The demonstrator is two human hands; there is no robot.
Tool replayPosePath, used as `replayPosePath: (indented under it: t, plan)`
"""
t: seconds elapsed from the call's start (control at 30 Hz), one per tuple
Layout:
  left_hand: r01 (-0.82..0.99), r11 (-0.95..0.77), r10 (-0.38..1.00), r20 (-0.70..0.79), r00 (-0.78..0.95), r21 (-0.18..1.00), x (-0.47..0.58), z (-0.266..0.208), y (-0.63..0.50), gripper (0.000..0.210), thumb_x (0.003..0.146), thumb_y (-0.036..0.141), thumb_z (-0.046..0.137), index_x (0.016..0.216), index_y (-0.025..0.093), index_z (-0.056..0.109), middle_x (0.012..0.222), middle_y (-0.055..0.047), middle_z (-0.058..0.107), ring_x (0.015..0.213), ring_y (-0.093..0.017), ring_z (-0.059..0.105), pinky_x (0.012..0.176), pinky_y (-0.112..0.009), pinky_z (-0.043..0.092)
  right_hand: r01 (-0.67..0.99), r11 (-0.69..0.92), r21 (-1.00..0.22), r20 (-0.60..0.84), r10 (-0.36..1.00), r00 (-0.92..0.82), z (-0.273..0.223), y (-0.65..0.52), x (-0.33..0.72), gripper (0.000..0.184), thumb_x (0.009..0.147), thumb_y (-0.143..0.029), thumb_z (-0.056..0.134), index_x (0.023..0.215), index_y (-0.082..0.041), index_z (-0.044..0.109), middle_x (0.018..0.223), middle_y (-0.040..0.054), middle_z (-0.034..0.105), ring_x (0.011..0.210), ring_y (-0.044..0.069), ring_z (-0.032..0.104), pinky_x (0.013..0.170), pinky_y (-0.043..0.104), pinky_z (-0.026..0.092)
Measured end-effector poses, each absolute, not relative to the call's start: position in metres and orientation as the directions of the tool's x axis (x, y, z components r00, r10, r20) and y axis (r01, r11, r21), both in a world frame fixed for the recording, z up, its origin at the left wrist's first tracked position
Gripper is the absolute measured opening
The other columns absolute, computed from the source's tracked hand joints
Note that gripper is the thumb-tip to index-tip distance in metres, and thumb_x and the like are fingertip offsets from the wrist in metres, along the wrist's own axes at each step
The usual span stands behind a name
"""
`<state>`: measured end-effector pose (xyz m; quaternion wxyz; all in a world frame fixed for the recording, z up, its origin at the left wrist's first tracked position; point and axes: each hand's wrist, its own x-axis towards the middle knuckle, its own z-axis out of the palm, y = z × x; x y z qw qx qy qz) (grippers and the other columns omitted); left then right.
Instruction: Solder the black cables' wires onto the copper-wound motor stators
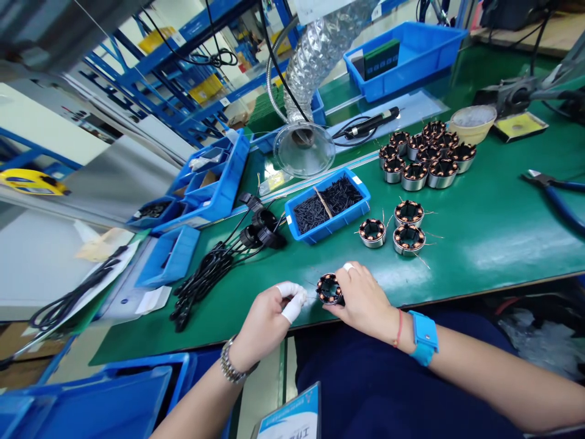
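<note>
My right hand [361, 299] is wrapped round a motor stator [329, 289], a silver ring with copper coils and black insulation, near the bench's front edge. Just left of it, my left hand [274, 311], with white finger covers on thumb and forefinger, is closed in a pinch on a fine lead wire that runs faintly from the stator. Beyond the right hand stand three stators with loose wires: one on the left [372, 233], one at the back [409, 213] and one in front [409, 239].
Several more stators [428, 153] are grouped farther back. A blue tray [311, 235] holds short black tubes. Black cables [205, 274] lie to the left. A fume funnel [304, 152] hangs over the green bench [503, 213]. Cutting pliers [560, 189] lie at the right.
</note>
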<state>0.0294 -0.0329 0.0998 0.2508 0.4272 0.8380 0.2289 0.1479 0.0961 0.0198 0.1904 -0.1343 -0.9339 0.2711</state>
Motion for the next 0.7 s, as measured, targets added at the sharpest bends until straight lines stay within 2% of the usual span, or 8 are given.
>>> replayPosePath:
  t: [0.17,0.3,0.4,0.5,0.63,0.7]
  plan:
    - [0.693,0.485,0.865,-0.180,-0.468,0.534,0.030,0.100,-0.034,0.028,0.084,0.033,0.040,0.071,0.015,0.057,0.067,-0.002,0.056,0.062,-0.012,0.051,0.060,-0.023,0.043,0.144,0.810,-0.568,0.277,0.353,-0.894,0.020,0.096,0.148,0.038,0.067,-0.040,0.065,0.090,-0.015,0.048,0.088,0.0092,0.050,0.086,0.025,0.044,0.073,0.037,0.038]
    - [0.741,0.478,0.859,-0.073,-0.507,0.472,0.025,0.105,-0.046,0.023,0.081,0.034,0.046,0.088,0.017,0.061,0.081,-0.004,0.063,0.073,-0.015,0.058,0.067,-0.026,0.046,0.131,0.787,-0.603,0.277,0.360,-0.891,0.017,0.097,0.147,0.038,0.067,-0.039,0.066,0.091,-0.015,0.048,0.089,0.0093,0.050,0.087,0.025,0.045,0.075,0.038,0.038]
    - [0.663,0.514,0.763,0.063,-0.643,0.544,0.023,0.105,-0.057,0.030,0.078,0.038,0.050,0.097,0.017,0.059,0.085,-0.005,0.065,0.072,-0.016,0.061,0.067,-0.026,0.049,0.129,0.748,-0.651,0.261,0.380,-0.887,0.017,0.097,0.148,0.040,0.064,-0.039,0.069,0.090,-0.016,0.048,0.088,0.0078,0.050,0.087,0.024,0.046,0.075,0.038,0.039]
    - [0.599,0.528,0.674,0.132,-0.727,0.601,0.023,0.093,-0.063,0.032,0.076,0.041,0.051,0.096,0.017,0.059,0.083,-0.005,0.065,0.069,-0.016,0.062,0.066,-0.027,0.051,0.113,0.709,-0.696,0.246,0.384,-0.890,0.029,0.099,0.155,0.044,0.060,-0.041,0.071,0.089,-0.017,0.049,0.086,0.0062,0.051,0.084,0.022,0.047,0.073,0.036,0.040]
    - [0.632,0.456,0.712,0.168,-0.681,0.627,0.024,0.067,-0.060,0.031,0.075,0.041,0.052,0.095,0.018,0.059,0.085,-0.004,0.064,0.072,-0.016,0.062,0.067,-0.027,0.052,0.023,0.700,-0.713,0.339,0.374,-0.863,0.069,0.115,0.172,0.045,0.063,-0.045,0.068,0.094,-0.018,0.050,0.089,0.0065,0.052,0.084,0.021,0.048,0.072,0.034,0.041]
    - [0.660,0.423,0.743,0.180,-0.645,0.620,0.025,0.052,-0.057,0.031,0.077,0.041,0.051,0.096,0.018,0.059,0.086,-0.004,0.063,0.071,-0.016,0.061,0.067,-0.027,0.051,-0.002,0.711,-0.703,0.433,0.426,-0.794,0.089,0.135,0.181,0.044,0.065,-0.043,0.067,0.097,-0.018,0.050,0.092,0.0069,0.054,0.086,0.021,0.049,0.075,0.035,0.042]
